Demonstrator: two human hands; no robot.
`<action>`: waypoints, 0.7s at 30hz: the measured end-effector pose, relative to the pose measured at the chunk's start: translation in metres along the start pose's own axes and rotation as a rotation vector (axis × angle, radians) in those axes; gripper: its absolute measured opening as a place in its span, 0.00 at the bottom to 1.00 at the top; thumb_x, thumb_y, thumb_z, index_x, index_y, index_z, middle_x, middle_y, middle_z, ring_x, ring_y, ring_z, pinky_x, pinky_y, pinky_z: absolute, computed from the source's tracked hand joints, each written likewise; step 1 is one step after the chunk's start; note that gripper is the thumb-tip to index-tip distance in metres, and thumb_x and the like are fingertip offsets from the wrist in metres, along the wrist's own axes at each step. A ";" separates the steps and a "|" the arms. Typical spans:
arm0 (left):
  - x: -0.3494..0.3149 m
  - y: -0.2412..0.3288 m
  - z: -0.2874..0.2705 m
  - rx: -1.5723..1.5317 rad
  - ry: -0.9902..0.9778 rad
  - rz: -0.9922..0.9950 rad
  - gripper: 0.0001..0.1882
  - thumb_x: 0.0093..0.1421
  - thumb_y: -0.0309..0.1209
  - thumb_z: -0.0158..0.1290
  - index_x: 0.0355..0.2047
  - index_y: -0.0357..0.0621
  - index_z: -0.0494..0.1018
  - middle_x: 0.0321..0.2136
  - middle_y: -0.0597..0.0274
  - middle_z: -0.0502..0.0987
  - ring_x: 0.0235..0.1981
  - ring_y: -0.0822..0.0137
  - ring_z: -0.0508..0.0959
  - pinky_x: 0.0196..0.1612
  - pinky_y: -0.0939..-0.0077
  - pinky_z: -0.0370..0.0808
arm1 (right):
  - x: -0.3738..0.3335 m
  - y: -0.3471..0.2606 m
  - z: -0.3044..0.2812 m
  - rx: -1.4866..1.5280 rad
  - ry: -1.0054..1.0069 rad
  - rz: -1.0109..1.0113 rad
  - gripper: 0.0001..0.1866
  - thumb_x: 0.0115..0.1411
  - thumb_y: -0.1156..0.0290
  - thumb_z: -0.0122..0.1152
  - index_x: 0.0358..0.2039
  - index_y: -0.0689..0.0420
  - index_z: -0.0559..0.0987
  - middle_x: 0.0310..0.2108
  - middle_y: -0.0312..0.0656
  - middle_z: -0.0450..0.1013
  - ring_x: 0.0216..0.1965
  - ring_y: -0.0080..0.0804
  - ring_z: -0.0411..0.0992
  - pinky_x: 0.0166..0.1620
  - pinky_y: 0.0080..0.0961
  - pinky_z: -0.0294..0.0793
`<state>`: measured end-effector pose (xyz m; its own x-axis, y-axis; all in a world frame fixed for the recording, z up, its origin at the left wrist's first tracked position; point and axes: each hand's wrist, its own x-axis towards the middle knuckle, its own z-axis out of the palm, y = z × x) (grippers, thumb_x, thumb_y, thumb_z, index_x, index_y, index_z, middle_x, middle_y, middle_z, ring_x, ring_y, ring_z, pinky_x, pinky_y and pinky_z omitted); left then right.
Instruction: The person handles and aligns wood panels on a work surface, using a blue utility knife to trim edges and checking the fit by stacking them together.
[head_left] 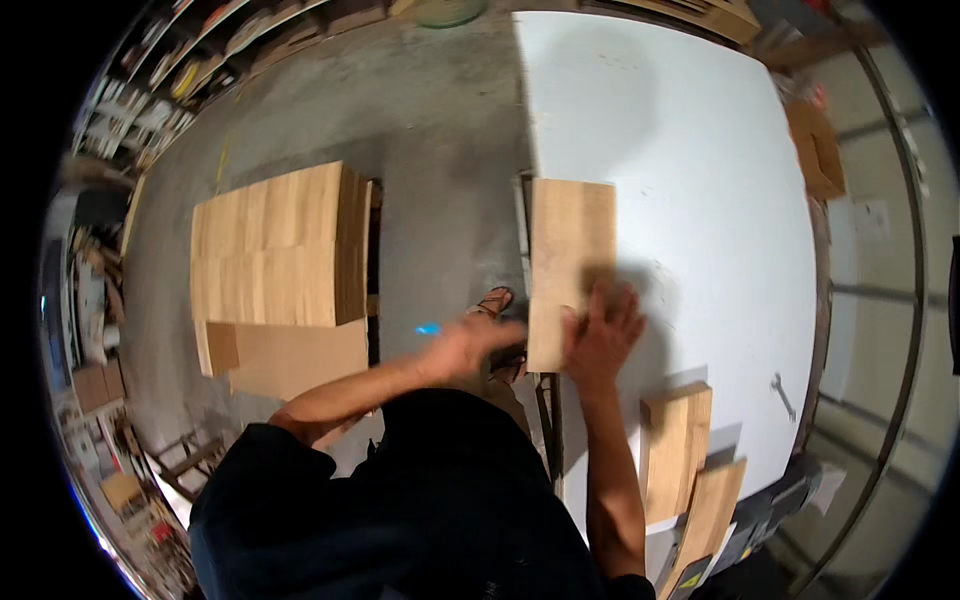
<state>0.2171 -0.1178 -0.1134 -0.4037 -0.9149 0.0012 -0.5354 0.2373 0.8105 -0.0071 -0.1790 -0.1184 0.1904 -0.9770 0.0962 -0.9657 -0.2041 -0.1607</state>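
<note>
A flat light-brown wooden board [572,235] lies along the left edge of the white tabletop. My right hand [604,335] rests at the board's near right part, its fingers stretched out and spread past the right edge. Over the gap between the table and a stack of boards, my left hand [462,345] is smeared by motion, so its fingers cannot be made out. A small bright blue thing [428,329] shows right beside it; whether the hand holds it is unclear.
To the left stands a stack of wooden boards [270,250] with a brown sheet [300,355] at its near side. More wood pieces [676,450] lie near the table's lower end. A wrench [783,397] sits on the white table [700,220]. A cardboard box [815,150] is beyond it.
</note>
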 end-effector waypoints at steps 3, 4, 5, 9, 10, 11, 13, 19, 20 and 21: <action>0.065 -0.040 -0.060 0.173 0.356 -0.072 0.27 0.50 0.16 0.43 0.51 0.48 0.72 0.36 0.50 0.77 0.36 0.50 0.77 0.42 0.62 0.74 | 0.003 -0.031 -0.013 0.232 -0.078 0.220 0.62 0.38 0.29 0.60 0.64 0.58 0.54 0.64 0.66 0.43 0.67 0.59 0.38 0.63 0.60 0.34; 0.093 -0.052 -0.074 0.170 0.443 -0.059 0.27 0.50 0.14 0.43 0.50 0.49 0.73 0.33 0.49 0.77 0.33 0.50 0.76 0.40 0.63 0.74 | 0.006 -0.041 -0.017 0.255 -0.147 0.265 0.64 0.37 0.29 0.61 0.65 0.58 0.50 0.65 0.65 0.39 0.67 0.60 0.36 0.63 0.60 0.33; 0.117 -0.058 -0.087 0.249 0.482 -0.007 0.27 0.50 0.14 0.43 0.49 0.51 0.73 0.32 0.49 0.76 0.32 0.52 0.76 0.39 0.65 0.74 | 0.010 -0.051 -0.022 0.195 -0.219 0.301 0.65 0.37 0.29 0.61 0.66 0.57 0.48 0.65 0.65 0.37 0.67 0.59 0.34 0.63 0.59 0.33; 0.211 -0.072 -0.096 0.448 0.383 0.009 0.25 0.54 0.18 0.46 0.51 0.56 0.73 0.32 0.52 0.75 0.32 0.52 0.75 0.36 0.63 0.72 | 0.014 -0.044 -0.021 0.229 -0.070 0.310 0.58 0.33 0.49 0.69 0.64 0.57 0.53 0.59 0.65 0.49 0.61 0.59 0.47 0.60 0.52 0.46; 0.231 -0.070 -0.092 0.446 0.386 0.091 0.25 0.54 0.19 0.46 0.51 0.56 0.73 0.32 0.52 0.74 0.32 0.52 0.74 0.36 0.63 0.71 | 0.013 -0.036 -0.028 0.259 -0.032 0.282 0.58 0.30 0.53 0.71 0.63 0.58 0.54 0.56 0.64 0.52 0.58 0.59 0.51 0.59 0.51 0.49; 0.248 -0.067 -0.087 0.440 0.338 0.117 0.24 0.54 0.19 0.46 0.51 0.55 0.73 0.33 0.52 0.74 0.34 0.52 0.74 0.37 0.62 0.71 | 0.002 -0.029 -0.027 0.274 0.188 0.231 0.58 0.26 0.58 0.71 0.61 0.59 0.56 0.53 0.61 0.54 0.54 0.56 0.54 0.56 0.50 0.52; 0.273 -0.076 -0.078 0.501 0.244 0.099 0.24 0.55 0.21 0.46 0.52 0.55 0.72 0.34 0.50 0.74 0.36 0.51 0.74 0.39 0.63 0.71 | -0.024 -0.017 -0.049 0.355 0.017 0.304 0.60 0.28 0.56 0.73 0.63 0.54 0.53 0.57 0.63 0.50 0.59 0.61 0.50 0.59 0.52 0.50; 0.271 -0.034 -0.024 0.745 0.287 0.466 0.24 0.57 0.28 0.49 0.55 0.47 0.67 0.46 0.47 0.72 0.42 0.50 0.74 0.43 0.64 0.72 | -0.125 0.030 -0.116 0.274 -0.188 0.428 0.62 0.32 0.51 0.73 0.66 0.47 0.48 0.63 0.66 0.41 0.63 0.64 0.42 0.64 0.56 0.42; 0.263 -0.020 -0.015 0.649 0.276 0.600 0.25 0.58 0.33 0.51 0.57 0.45 0.65 0.48 0.47 0.71 0.42 0.52 0.74 0.43 0.63 0.73 | -0.140 0.038 -0.123 0.232 -0.185 0.433 0.62 0.32 0.51 0.72 0.66 0.47 0.48 0.63 0.67 0.41 0.64 0.64 0.42 0.64 0.56 0.42; 0.249 -0.003 0.002 0.273 0.001 0.389 0.26 0.60 0.35 0.51 0.57 0.42 0.64 0.50 0.46 0.70 0.43 0.54 0.74 0.44 0.64 0.73 | -0.153 0.048 -0.131 0.214 -0.205 0.460 0.61 0.32 0.52 0.71 0.66 0.46 0.48 0.62 0.68 0.42 0.64 0.64 0.42 0.64 0.55 0.42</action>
<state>0.1165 -0.3458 -0.1170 -0.6124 -0.7415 0.2742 -0.5204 0.6392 0.5662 -0.1058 -0.0313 -0.0122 -0.1922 -0.9561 -0.2213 -0.9040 0.2602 -0.3392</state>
